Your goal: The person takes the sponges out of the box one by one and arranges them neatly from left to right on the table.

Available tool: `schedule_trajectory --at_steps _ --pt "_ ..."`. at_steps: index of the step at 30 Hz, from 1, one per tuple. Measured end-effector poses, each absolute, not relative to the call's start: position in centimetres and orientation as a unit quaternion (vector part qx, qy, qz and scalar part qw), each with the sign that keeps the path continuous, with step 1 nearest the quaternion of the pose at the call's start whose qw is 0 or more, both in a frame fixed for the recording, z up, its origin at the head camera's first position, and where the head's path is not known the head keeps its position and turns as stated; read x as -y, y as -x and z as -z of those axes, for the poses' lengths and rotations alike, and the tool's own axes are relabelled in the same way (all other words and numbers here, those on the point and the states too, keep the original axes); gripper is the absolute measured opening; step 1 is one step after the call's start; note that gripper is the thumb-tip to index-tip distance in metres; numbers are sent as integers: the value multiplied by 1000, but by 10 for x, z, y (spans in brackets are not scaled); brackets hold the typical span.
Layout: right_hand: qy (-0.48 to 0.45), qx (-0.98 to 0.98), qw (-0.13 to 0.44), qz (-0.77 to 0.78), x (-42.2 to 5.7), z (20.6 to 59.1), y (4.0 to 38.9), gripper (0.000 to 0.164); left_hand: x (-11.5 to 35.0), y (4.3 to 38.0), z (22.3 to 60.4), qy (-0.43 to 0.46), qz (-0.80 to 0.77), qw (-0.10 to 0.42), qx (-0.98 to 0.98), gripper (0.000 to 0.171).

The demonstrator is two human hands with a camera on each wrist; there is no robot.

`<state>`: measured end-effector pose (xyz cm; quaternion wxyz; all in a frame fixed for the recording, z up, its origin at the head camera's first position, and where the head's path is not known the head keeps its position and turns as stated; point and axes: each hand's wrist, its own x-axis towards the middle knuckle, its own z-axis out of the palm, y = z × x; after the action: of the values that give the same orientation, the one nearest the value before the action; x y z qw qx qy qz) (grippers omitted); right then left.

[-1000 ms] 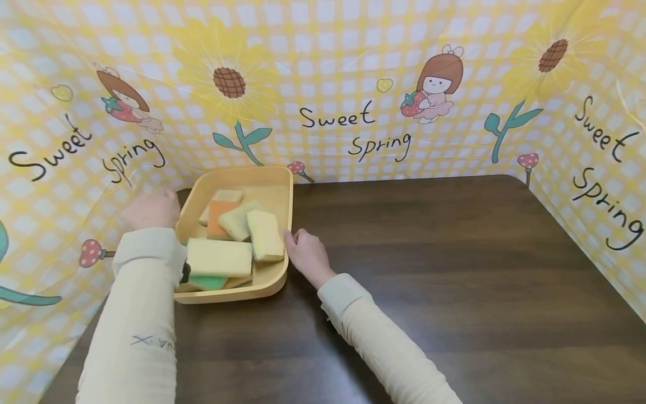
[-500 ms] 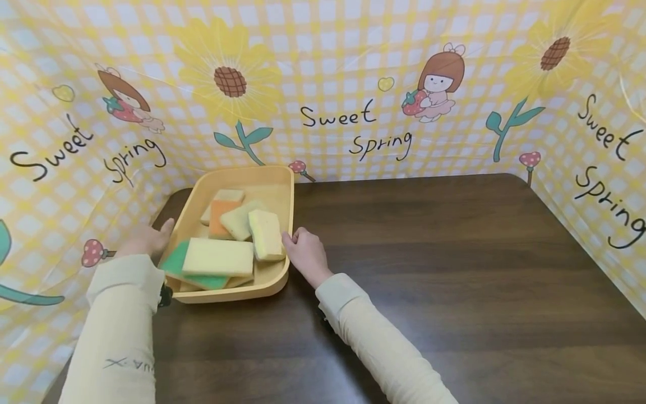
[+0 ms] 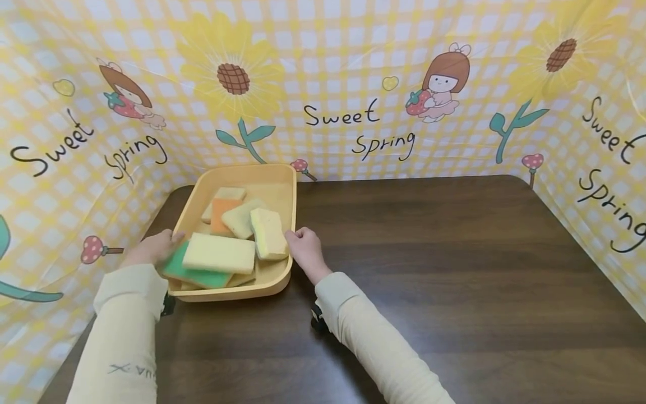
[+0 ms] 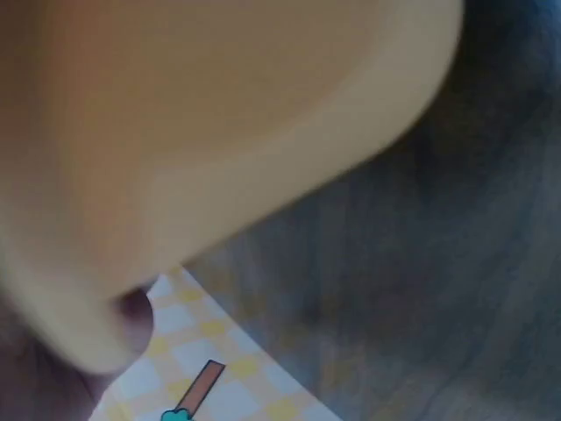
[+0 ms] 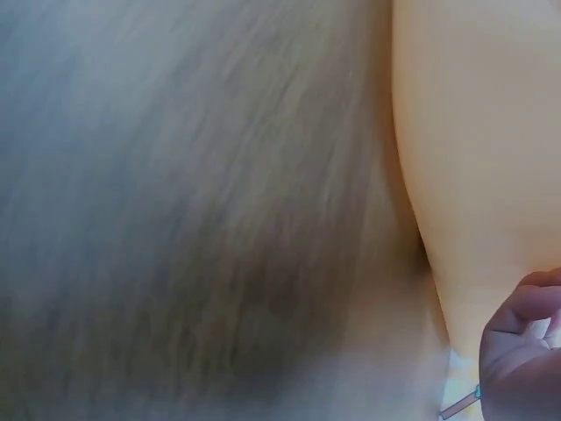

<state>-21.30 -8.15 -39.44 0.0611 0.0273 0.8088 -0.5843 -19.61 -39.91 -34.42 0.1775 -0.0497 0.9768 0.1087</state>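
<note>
A yellow plastic tray (image 3: 242, 293) with rounded corners stands at the left of the dark table, several sponges in it. My right hand (image 3: 307, 252) pinches its right rim between thumb and curled fingers; the right wrist view shows that hand (image 5: 526, 351) against the outer wall. My left hand (image 3: 151, 249) grips the left rim, its thumb over the edge, its other fingers mostly hidden. Near the front lies a pale yellow sponge (image 3: 219, 253) on a green one (image 3: 194, 275). Behind them are an orange sponge (image 3: 222, 216) and a tilted yellow sponge (image 3: 272, 235).
Yellow checked cloth (image 3: 343, 73) with printed flowers and words walls in the table at the back and both sides. Brown wooden tabletop (image 3: 429, 264) stretches out to the right of the tray.
My left hand has come back toward me from beyond the tray's left side and taken hold of the left rim. The right hand keeps its hold; the tray has hardly moved.
</note>
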Motion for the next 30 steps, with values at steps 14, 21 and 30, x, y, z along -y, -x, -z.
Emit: schedule_trajectory --at_steps 14,21,30 --pt "-8 -795 55 603 77 397 212 47 380 181 350 52 -110 101 -987 73" --pt "23 -847 92 523 69 385 216 43 380 184 354 51 -119 98 -987 69" --pt "36 -877 111 466 53 378 218 25 366 186 359 65 -155 107 -980 74"
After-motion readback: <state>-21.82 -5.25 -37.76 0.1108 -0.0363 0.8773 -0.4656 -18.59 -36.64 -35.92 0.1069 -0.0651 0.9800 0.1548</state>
